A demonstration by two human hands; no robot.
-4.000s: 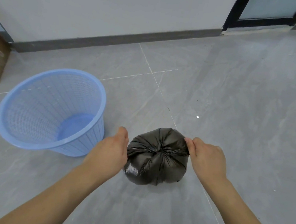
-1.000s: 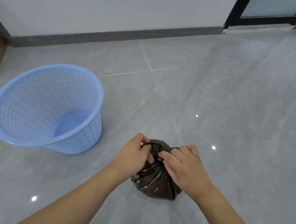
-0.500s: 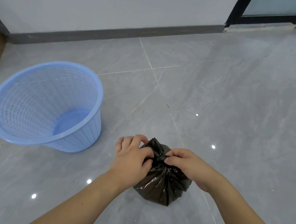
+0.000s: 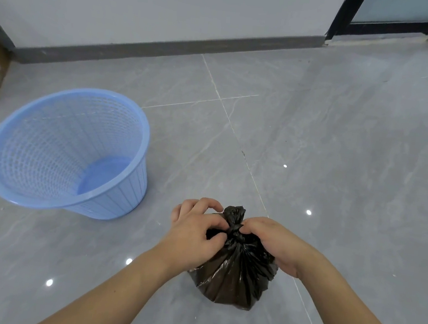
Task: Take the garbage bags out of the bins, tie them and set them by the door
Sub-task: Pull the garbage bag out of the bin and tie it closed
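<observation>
Floor (image 4: 342, 138): grey tile, wall at the far side, door (image 4: 392, 11) at the far right corner. Bin (image 4: 66, 151): blue, mesh-walled, standing on the tile to my left, no liner in it, so removal is done for this 1. Bag (image 4: 235, 272): black, out of the bin, sitting on the floor directly below me, between my forearms, well apart from the door. Step in hand: the tie. My left hand (image 4: 194, 235) pinches the gathered neck from the left, thumb and forefinger curled onto the plastic; my right hand (image 4: 269, 240) pinches it from the right, fingers curled in at the knot (image 4: 236, 231). A short tuft of plastic stands up above the knot. Judgement: the knot looks cinched or nearly so; next move calls for 1 firm outward pull to seat it, then a 1-hand grip on the neck and a carry to the door. Against 4.0 s ago: then the bag was a squat round lump with my hands out at its 2 sides; now the neck is drawn up narrow and both hands have closed in on the centre. Against 0.5 s ago: little change, tuft slightly taller.
</observation>
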